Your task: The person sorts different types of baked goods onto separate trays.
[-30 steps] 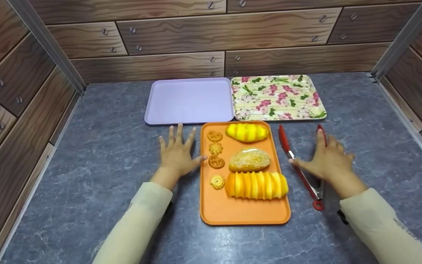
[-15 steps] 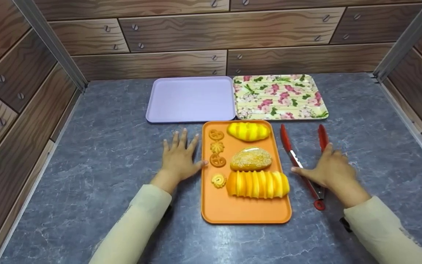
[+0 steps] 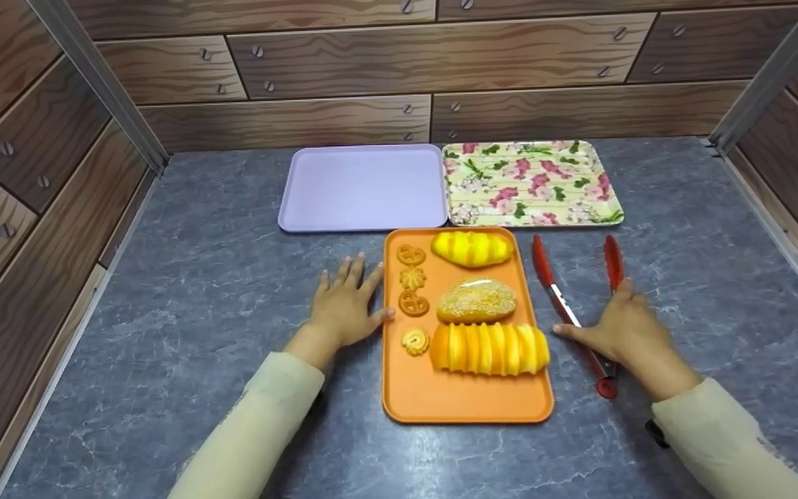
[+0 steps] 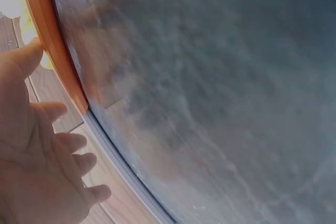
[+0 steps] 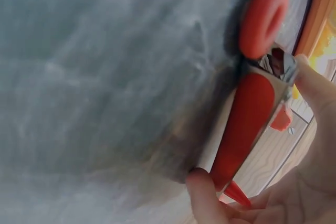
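Note:
My left hand (image 3: 343,312) lies with fingers spread beside the orange tray (image 3: 468,405), thumb tip at its left rim. In the left wrist view, the left hand (image 4: 42,150) holds nothing. To the tray's right, my right hand (image 3: 638,339) grips red-and-metal tongs (image 3: 543,262), whose arms stand spread apart. The right wrist view shows a fingertip curled against the red handle (image 5: 244,124) and the thumb on the other side. On the tray lie a yellow roll (image 3: 472,248), a seeded bun (image 3: 475,300), a ridged loaf (image 3: 490,350) and several cookies, including a pretzel-shaped cookie (image 3: 413,303).
Behind the orange tray, a lilac tray (image 3: 364,187) and a floral tray (image 3: 534,184) lie side by side on the grey marbled tabletop (image 3: 163,291). Wood-patterned panels (image 3: 330,59) enclose the back and sides.
Both hands have drawn back toward the person. The right fingers have slid down the tongs' right arm and curled more. Tongs, trays and breads have stayed in place.

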A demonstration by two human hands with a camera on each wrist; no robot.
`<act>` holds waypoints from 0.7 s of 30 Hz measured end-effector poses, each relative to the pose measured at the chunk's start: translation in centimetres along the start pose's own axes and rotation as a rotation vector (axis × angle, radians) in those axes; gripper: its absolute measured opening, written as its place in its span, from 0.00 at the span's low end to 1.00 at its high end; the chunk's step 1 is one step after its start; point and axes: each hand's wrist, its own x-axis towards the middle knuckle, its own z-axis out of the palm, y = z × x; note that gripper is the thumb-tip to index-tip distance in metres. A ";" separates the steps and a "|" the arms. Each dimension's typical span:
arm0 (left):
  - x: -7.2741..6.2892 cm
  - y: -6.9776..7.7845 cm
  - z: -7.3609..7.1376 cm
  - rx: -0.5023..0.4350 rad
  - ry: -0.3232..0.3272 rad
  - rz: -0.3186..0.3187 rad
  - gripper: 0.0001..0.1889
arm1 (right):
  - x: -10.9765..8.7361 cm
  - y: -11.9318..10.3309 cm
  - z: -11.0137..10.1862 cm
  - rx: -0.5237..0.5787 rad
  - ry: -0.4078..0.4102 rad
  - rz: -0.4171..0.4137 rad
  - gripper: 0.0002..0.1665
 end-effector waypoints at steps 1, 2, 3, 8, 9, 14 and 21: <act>0.0 0.0 0.0 0.001 -0.006 0.003 0.40 | 0.0 0.0 0.1 0.002 0.006 0.001 0.90; 0.0 0.0 0.1 0.002 -0.011 0.009 0.40 | 0.0 0.0 0.1 0.001 0.010 -0.001 0.90; -0.1 -0.1 0.1 0.003 -0.016 0.015 0.40 | -0.1 0.0 0.2 0.003 0.016 -0.002 0.89; -0.1 -0.2 0.2 -0.015 -0.034 0.047 0.39 | -0.1 0.0 0.4 0.015 0.039 -0.012 0.83; -0.1 -0.2 0.2 -0.018 -0.039 0.054 0.38 | -0.1 0.0 0.4 0.020 0.041 -0.013 0.82; -0.1 -0.1 0.1 -0.044 -0.066 0.084 0.37 | -0.1 0.0 0.3 0.018 0.037 -0.010 0.81; 0.0 -0.1 0.4 -0.069 -0.053 0.118 0.37 | 0.0 0.2 0.5 0.013 0.039 -0.001 0.83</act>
